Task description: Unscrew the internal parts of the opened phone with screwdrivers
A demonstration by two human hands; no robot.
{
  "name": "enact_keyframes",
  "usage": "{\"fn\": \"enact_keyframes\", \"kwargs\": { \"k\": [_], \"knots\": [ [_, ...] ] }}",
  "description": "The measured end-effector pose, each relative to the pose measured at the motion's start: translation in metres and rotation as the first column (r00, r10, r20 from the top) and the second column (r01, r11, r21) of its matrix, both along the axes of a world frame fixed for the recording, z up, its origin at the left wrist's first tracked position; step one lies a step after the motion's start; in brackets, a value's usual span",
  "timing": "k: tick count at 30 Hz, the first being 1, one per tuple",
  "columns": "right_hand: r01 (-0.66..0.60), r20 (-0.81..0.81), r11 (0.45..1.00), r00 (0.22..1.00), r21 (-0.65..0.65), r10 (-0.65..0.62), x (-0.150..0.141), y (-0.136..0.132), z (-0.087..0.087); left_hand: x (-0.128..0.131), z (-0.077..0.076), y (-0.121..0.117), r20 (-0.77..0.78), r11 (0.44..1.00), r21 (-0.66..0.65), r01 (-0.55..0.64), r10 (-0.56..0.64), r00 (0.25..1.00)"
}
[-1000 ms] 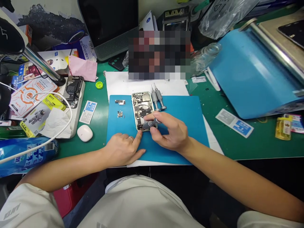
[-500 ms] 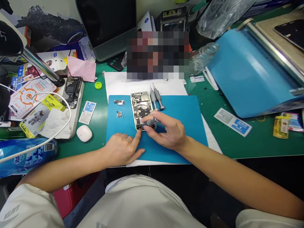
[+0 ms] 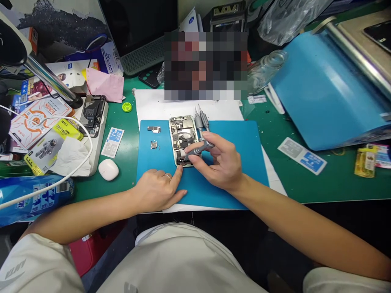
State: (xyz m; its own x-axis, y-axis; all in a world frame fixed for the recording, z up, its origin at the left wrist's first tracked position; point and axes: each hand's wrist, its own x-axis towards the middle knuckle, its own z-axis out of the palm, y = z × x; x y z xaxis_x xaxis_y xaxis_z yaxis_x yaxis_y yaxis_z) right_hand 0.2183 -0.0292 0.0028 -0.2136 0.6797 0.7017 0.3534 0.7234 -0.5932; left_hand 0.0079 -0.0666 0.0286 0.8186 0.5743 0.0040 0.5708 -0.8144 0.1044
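An opened phone (image 3: 178, 136) with its inner boards and parts bared lies on a blue mat (image 3: 152, 169). My left hand (image 3: 156, 189) rests on the mat, its index finger stretched out to touch the phone's bottom edge; the thumb stands apart and the other fingers curl with nothing visible in them. A grey screwdriver (image 3: 198, 150) is gripped between the thumb and fingers of my right hand (image 3: 225, 162). It slants over the lower part of the phone, its tip too small to make out. Two more grey screwdrivers (image 3: 202, 119) lie just beyond.
Small metal phone parts (image 3: 154, 129) lie left of the phone. White paper (image 3: 152, 103) shows beneath the mat. At left are a white earbud case (image 3: 108, 169), a sticker card (image 3: 113, 142) and another opened phone (image 3: 93, 114). A glass jar (image 3: 269, 69) lies behind, right of a blurred-out patch.
The screwdriver has tipped over further, its handle end swinging to the right and up with my right hand. My left hand stays at the phone's bottom edge. The camera view has shifted slightly.
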Motion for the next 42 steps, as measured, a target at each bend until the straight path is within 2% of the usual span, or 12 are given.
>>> {"fn": "enact_keyframes", "kwargs": {
  "k": [11,17,28,36,42],
  "knots": [
    [-0.033,0.029,0.999,0.999,-0.015,0.033,-0.0001,0.0005,-0.0008,-0.0007,-0.0016,-0.0006,0.031,1.0,0.024,0.002,-0.002,1.0],
    [-0.036,0.012,0.999,0.999,-0.014,0.036,-0.0002,0.0,-0.0013,-0.0018,-0.0037,0.0026,0.091,0.993,0.098,-0.058,0.05,0.995],
    [-0.028,0.019,1.0,0.999,0.008,0.028,-0.0013,0.0014,0.0019,-0.0002,-0.0044,0.0033,0.052,0.995,0.08,-0.06,0.056,0.997],
    [-0.018,0.007,1.0,1.0,-0.022,0.018,0.0002,0.0012,0.0004,0.0007,-0.0038,0.0027,0.0,0.997,0.051,-0.061,0.061,0.998],
    [-0.008,0.0,0.999,1.0,-0.048,0.008,0.0023,0.0014,0.0008,-0.0001,-0.0037,0.0024,0.016,0.997,0.042,-0.06,0.06,0.998]
  ]
}}
